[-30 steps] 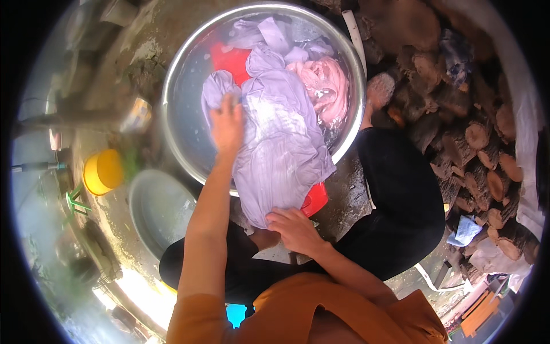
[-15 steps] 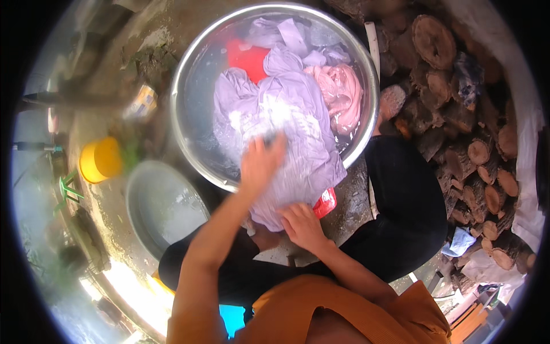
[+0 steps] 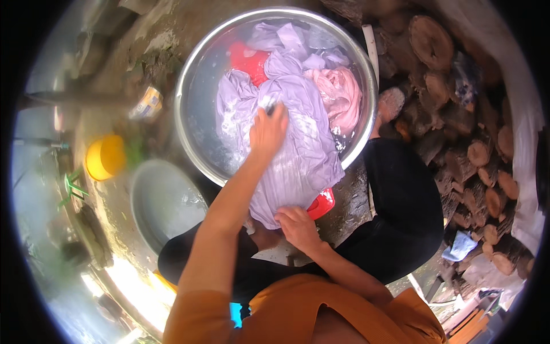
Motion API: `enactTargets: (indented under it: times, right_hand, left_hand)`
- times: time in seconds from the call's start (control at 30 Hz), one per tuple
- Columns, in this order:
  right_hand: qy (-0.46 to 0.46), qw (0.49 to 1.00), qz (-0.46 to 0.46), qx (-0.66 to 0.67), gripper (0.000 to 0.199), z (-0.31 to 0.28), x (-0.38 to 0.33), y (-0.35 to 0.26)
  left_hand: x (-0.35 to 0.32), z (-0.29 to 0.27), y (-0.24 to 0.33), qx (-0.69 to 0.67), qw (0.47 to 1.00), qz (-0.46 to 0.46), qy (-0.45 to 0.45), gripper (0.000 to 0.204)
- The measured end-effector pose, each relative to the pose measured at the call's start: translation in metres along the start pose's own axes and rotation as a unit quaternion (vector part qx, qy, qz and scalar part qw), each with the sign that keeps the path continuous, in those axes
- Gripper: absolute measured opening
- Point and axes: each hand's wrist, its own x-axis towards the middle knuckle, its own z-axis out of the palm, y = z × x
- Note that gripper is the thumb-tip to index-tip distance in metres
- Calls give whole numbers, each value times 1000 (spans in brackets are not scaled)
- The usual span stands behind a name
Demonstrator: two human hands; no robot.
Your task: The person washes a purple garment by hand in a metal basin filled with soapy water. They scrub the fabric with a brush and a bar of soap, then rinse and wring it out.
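A lavender garment [image 3: 298, 155] lies stretched from a wide steel basin [image 3: 192, 100] of water over a red washboard [image 3: 322, 203] at the basin's near rim. My left hand [image 3: 266, 131] presses on the middle of the garment, its fingers closed around a small pale brush [image 3: 269, 104]. My right hand [image 3: 295, 225] pins the garment's near end against the board. In the water lie a pink cloth [image 3: 341, 97] and more lavender cloth [image 3: 286, 40].
An empty grey basin [image 3: 163, 200] and a yellow cup [image 3: 105, 156] stand on the wet ground to the left, near a small packet [image 3: 150, 102]. Stacked cut logs [image 3: 458, 114] fill the right side. My dark-trousered knees [image 3: 401, 200] flank the board.
My left hand drew back along the garment toward me, then pushed forward again into the basin. My right hand stayed on the near end.
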Motion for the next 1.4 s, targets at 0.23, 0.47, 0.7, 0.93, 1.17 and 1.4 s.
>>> enactTargets:
  times: [0.23, 0.47, 0.7, 0.93, 1.17, 1.4]
  right_hand:
    - [-80, 992, -8, -94, 31, -11, -9, -10]
    - [-120, 978, -88, -145, 56, -7, -5, -17]
    - [-280, 951, 1, -134, 52, 32, -35, 19]
    - [-100, 971, -124, -176, 47, -5, -2, -15]
    - [-158, 981, -51, -101, 45, 26, -22, 6]
    - [48, 995, 55, -69, 42, -47, 15, 0]
  left_hand:
    - [-127, -22, 30, -129, 972, 140, -139, 44]
    - [10, 9, 36, 14, 999, 40, -4, 35]
    - [-144, -33, 63, 2, 956, 232, -177, 47]
    - [-3, 5, 63, 32, 995, 64, -67, 40]
    - [-112, -23, 54, -18, 971, 206, -121, 39]
    - [16, -12, 39, -116, 987, -53, -99, 43]
